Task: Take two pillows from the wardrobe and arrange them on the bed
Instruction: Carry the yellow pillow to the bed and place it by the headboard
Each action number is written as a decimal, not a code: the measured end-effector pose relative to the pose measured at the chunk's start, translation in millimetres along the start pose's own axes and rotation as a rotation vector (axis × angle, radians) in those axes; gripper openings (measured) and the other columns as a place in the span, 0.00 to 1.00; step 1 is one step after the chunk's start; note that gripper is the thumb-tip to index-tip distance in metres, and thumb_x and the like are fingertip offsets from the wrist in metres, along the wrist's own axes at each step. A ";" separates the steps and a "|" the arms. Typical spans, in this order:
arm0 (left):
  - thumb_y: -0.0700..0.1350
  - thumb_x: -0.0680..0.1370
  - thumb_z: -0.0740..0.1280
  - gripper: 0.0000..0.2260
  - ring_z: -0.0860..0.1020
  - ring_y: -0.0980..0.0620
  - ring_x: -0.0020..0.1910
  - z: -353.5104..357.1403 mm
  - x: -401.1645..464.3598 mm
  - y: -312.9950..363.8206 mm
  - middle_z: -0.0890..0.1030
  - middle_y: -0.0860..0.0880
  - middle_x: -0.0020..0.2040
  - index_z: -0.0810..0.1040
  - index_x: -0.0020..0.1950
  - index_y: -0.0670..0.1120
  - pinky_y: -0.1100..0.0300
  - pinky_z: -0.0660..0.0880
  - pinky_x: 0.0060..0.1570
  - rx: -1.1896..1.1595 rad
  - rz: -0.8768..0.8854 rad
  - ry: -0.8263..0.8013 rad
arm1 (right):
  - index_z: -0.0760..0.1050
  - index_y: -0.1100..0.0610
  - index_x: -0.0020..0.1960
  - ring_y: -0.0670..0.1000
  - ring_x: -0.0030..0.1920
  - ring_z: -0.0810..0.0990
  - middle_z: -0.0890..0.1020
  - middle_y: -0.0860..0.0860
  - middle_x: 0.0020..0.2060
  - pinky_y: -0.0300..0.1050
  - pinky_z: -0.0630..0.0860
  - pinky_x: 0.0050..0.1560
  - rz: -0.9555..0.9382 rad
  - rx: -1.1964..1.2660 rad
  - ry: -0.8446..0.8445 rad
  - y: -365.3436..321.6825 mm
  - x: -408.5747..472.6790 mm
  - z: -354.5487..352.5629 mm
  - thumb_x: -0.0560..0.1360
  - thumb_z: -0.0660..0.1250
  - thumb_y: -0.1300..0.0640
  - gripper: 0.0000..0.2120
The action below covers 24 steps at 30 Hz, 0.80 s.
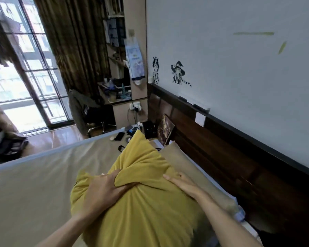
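Note:
A mustard-yellow pillow [143, 202] lies on the bed [34, 184] near its head end. My left hand [103, 189] is shut on a bunched fold of the pillow's fabric. Flat on the pillow's right side rests my right hand [184, 184], fingers together. A beige pillow [184, 163] lies behind the yellow one, against the dark wooden headboard [221, 157], and is partly hidden by it. No wardrobe is in view.
A bedside table [132, 132] beyond the bed holds a phone, cables and small items. Behind it stand a desk with shelves [118, 90], a chair draped with clothing [82, 111], brown curtains and a glass balcony door [25, 77]. A bag [5, 147] lies on the floor at left.

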<state>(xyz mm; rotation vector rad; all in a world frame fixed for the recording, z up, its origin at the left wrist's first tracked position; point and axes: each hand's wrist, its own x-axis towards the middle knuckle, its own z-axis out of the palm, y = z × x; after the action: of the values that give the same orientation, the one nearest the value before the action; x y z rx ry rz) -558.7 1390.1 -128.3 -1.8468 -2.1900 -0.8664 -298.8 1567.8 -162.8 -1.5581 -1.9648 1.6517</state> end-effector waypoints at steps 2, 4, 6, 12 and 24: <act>0.81 0.69 0.57 0.29 0.82 0.50 0.38 20.7 12.2 6.4 0.84 0.53 0.36 0.79 0.53 0.61 0.55 0.72 0.31 0.103 -0.052 -0.033 | 0.80 0.42 0.54 0.35 0.45 0.78 0.81 0.36 0.49 0.26 0.73 0.39 -0.063 -0.001 -0.027 3.3 21.9 -4.6 0.52 0.78 0.22 0.38; 0.82 0.66 0.57 0.31 0.83 0.49 0.41 46.8 19.3 8.4 0.85 0.52 0.38 0.78 0.57 0.63 0.56 0.70 0.29 0.178 -0.099 -0.069 | 0.83 0.48 0.55 0.36 0.45 0.82 0.85 0.40 0.48 0.31 0.77 0.42 -0.071 0.026 -0.018 14.4 39.2 -11.5 0.56 0.82 0.30 0.34; 0.84 0.64 0.55 0.37 0.83 0.51 0.47 67.6 25.2 5.1 0.86 0.54 0.46 0.73 0.65 0.65 0.55 0.72 0.34 0.176 -0.178 -0.225 | 0.85 0.53 0.56 0.43 0.50 0.85 0.87 0.45 0.49 0.41 0.81 0.53 -0.066 0.071 -0.007 24.9 51.5 -26.5 0.58 0.84 0.34 0.33; 0.87 0.58 0.53 0.42 0.78 0.52 0.54 79.3 60.2 -2.8 0.77 0.57 0.59 0.65 0.60 0.59 0.50 0.69 0.55 0.229 -0.352 -0.773 | 0.85 0.54 0.57 0.48 0.53 0.86 0.88 0.47 0.51 0.49 0.82 0.57 -0.271 0.061 -0.083 -3.5 64.7 -73.0 0.65 0.84 0.42 0.25; 0.87 0.58 0.55 0.61 0.57 0.51 0.79 65.4 159.6 14.2 0.58 0.54 0.80 0.52 0.81 0.50 0.47 0.48 0.79 0.253 0.419 -0.605 | 0.80 0.46 0.49 0.51 0.46 0.82 0.85 0.44 0.44 0.49 0.76 0.42 -0.637 -0.869 0.153 -83.4 33.2 -59.1 0.57 0.68 0.17 0.36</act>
<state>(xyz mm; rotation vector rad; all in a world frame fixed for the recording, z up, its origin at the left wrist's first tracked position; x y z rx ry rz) -566.2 1561.3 -103.4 -2.5142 -1.9207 0.0613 -324.9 1642.4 -89.9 -0.9497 -2.8378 0.4264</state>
